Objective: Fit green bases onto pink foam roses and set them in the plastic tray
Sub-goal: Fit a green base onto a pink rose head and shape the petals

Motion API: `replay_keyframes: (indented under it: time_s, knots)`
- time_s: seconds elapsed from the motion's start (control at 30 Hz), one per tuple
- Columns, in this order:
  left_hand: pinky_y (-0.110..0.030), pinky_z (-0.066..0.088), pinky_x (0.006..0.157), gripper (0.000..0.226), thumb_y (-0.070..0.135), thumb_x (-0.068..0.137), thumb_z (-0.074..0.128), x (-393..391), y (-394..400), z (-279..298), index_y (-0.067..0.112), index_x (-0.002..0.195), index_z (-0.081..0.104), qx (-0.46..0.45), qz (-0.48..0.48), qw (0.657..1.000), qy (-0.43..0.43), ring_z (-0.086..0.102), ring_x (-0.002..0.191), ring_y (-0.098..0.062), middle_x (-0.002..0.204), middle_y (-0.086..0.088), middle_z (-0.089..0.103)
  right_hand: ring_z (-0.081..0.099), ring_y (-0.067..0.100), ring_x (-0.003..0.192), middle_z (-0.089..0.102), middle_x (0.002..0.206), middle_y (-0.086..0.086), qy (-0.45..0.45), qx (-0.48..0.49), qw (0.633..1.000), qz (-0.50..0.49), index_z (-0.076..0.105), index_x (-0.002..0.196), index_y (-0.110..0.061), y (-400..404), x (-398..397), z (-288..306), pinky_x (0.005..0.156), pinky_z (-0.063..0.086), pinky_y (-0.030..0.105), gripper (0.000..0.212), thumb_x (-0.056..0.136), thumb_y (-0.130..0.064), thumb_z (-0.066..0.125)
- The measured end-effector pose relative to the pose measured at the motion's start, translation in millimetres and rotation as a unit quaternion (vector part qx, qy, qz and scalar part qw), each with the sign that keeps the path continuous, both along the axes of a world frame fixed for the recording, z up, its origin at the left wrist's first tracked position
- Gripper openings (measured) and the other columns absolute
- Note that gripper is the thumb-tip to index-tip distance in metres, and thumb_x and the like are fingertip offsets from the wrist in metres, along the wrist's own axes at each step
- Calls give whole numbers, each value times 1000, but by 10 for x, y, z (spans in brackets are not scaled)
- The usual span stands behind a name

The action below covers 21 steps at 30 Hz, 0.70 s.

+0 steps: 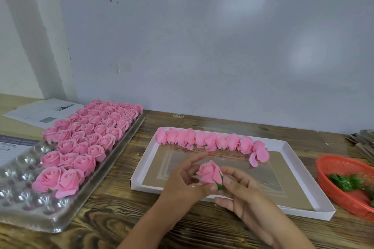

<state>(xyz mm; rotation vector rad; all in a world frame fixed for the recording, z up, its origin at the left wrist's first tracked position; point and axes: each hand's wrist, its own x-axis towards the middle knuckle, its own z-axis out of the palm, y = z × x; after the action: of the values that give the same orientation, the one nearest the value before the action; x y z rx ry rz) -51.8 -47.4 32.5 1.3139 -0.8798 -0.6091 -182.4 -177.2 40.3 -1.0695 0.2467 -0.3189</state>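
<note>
Head camera showed both hands, left hand [183,178] and right hand [238,190], pinching a rose [208,173] above the white box [139,174]; squeezing hard could bend petals or pop off the green base [219,186].

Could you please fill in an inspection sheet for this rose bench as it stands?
Surface: wooden table, dark grain.
Job's things: plastic tray on the left, mostly filled with pink roses, near cups bare; white box lid with a row of roses along its far edge; orange basket with green bases.
Clutter: papers far left; stack of cardboard far right.
Hands: left hand and right hand both hold one rose with a green base on it, fingers pinching.
Cables: nothing seen.
Surroundings: grey wall panel.
</note>
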Motion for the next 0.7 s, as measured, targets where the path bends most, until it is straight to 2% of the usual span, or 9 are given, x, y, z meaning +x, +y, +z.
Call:
replay_keyframes:
  time_s: [0.1, 0.2, 0.27, 0.4, 0.47, 0.6, 0.63, 0.7]
  knots:
    - [-52, 45, 110, 67, 30, 70, 87, 9, 17, 0, 53, 127, 58, -3, -26, 1000, -11, 66, 116, -19, 122, 0, 72, 70, 29, 93, 64, 118, 31, 1, 8, 999, 31, 59, 126, 5, -30, -23, -1, 81, 60, 34, 45, 83, -5, 65]
    - [-54, 46, 108, 67, 33, 74, 88, -18, 6, 19, 50, 131, 56, -22, -31, 999, -12, 63, 123, -19, 131, 3, 68, 70, 28, 101, 64, 122, 27, -43, 27, 998, 27, 66, 120, 1, -13, -13, -4, 83, 58, 29, 37, 83, 4, 64]
    - [-56, 46, 108, 67, 38, 73, 90, -30, -6, 22, 50, 130, 57, -31, -20, 999, -16, 64, 121, -20, 128, 3, 69, 69, 30, 106, 63, 125, 26, -66, 22, 997, 24, 67, 119, -2, 11, 5, 0, 86, 56, 28, 37, 83, 8, 62]
    - [-58, 47, 106, 68, 40, 68, 91, -8, -10, -15, 53, 126, 58, -31, 1, 999, -15, 69, 110, -22, 113, -3, 75, 66, 31, 110, 67, 120, 24, -55, -49, 997, 11, 69, 118, -8, 60, 44, -2, 91, 55, 32, 48, 71, -3, 77]
    - [-54, 49, 106, 67, 41, 68, 90, -7, -3, -17, 54, 125, 58, -25, -2, 999, -20, 70, 109, -21, 112, -2, 76, 68, 26, 104, 70, 114, 21, -26, -95, 995, -2, 72, 113, -12, 74, 48, 2, 88, 56, 32, 44, 70, -8, 78]
    - [-42, 54, 99, 54, 42, 76, 83, -21, 10, 8, 47, 125, 63, -31, -9, 999, -34, 68, 112, -17, 122, 4, 71, 69, 12, 86, 77, 93, 7, 15, -209, 978, -17, 77, 104, -20, 106, 19, 30, 74, 53, 20, 32, 73, -10, 76]
    - [-37, 55, 93, 47, 46, 78, 82, -24, 12, 24, 43, 122, 66, -41, -1, 999, -35, 68, 109, -15, 120, 5, 71, 70, 12, 87, 77, 93, 5, 26, -241, 970, -21, 76, 104, -21, 117, 19, 30, 74, 52, 20, 32, 75, -9, 75]
    - [-29, 55, 85, 39, 58, 77, 79, -36, 20, 60, 35, 108, 76, -58, 15, 998, -23, 69, 104, -12, 116, 4, 73, 71, 20, 98, 76, 101, 7, 43, -291, 956, -23, 76, 107, -21, 136, 29, 12, 83, 55, 29, 33, 78, -4, 75]
